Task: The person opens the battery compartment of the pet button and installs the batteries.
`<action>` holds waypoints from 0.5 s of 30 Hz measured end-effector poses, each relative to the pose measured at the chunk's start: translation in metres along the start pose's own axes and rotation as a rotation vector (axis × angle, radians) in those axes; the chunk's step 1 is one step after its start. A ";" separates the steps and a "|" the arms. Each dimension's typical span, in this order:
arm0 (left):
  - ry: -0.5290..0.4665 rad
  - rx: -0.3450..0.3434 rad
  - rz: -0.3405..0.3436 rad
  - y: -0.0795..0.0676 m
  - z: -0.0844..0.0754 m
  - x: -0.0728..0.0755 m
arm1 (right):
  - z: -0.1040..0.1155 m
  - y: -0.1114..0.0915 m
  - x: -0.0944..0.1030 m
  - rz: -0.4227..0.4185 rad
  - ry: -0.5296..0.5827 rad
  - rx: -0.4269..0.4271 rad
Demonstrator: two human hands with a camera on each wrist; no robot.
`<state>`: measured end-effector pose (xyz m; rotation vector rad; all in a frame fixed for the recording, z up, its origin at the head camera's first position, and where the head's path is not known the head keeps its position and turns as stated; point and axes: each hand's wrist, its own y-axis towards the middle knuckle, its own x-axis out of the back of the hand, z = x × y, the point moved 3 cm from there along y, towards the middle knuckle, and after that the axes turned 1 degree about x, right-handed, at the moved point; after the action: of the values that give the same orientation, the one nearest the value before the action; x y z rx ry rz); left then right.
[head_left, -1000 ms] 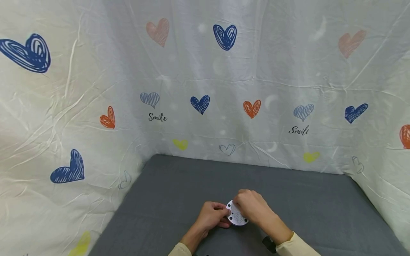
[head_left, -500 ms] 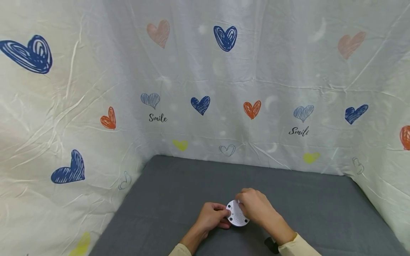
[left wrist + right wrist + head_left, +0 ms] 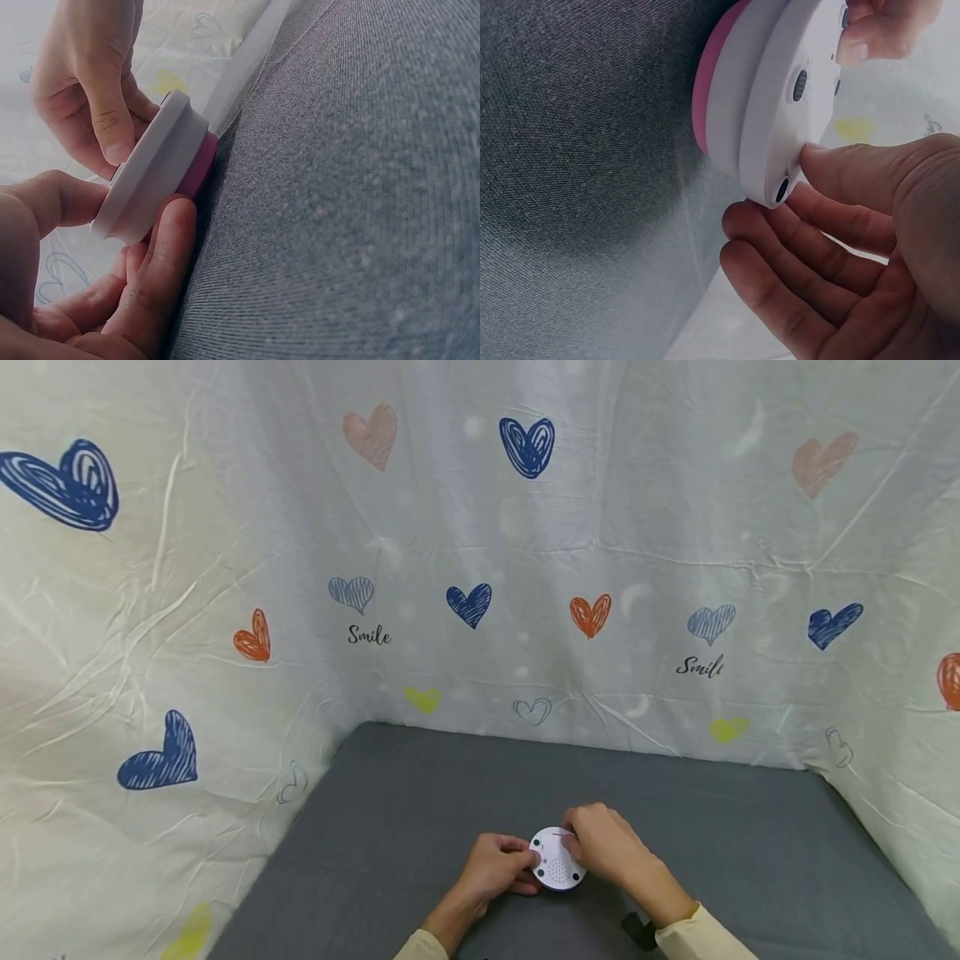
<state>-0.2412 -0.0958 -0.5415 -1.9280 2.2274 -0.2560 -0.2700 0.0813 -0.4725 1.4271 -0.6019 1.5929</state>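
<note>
A round white device [image 3: 557, 870] with small black feet and a patch of tiny holes lies tilted, its flat face up, on the grey cloth. Its lower part is pink, as the wrist views show. My left hand [image 3: 497, 865] grips the left rim, thumb on the flat face and fingers underneath. From the far right side, my right hand [image 3: 603, 842] holds the edge, with its thumb [image 3: 847, 171] pressed on the flat face. Several of its fingers curl near the rim and hide part of it. A dark line shows on the face near the right thumb.
Grey cloth [image 3: 420, 793] covers the table. A pale curtain [image 3: 525, 527] printed with hearts stands behind and at the sides. A black object [image 3: 639, 932] sits by the right sleeve.
My right hand has shifted slightly right, toward the device's edge, uncovering more of its flat face. The left hand keeps its hold, and the device stays nearly in place.
</note>
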 end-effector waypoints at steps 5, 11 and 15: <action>0.004 0.000 -0.005 0.001 0.001 0.001 | 0.000 0.000 0.001 -0.002 0.024 0.011; 0.012 -0.005 -0.009 0.001 0.001 0.001 | -0.001 0.001 -0.002 -0.050 -0.010 0.020; 0.006 -0.005 0.003 0.000 0.001 0.001 | -0.003 -0.001 -0.006 -0.092 -0.030 0.035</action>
<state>-0.2414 -0.0962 -0.5425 -1.9291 2.2361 -0.2561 -0.2713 0.0825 -0.4793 1.4860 -0.5206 1.5181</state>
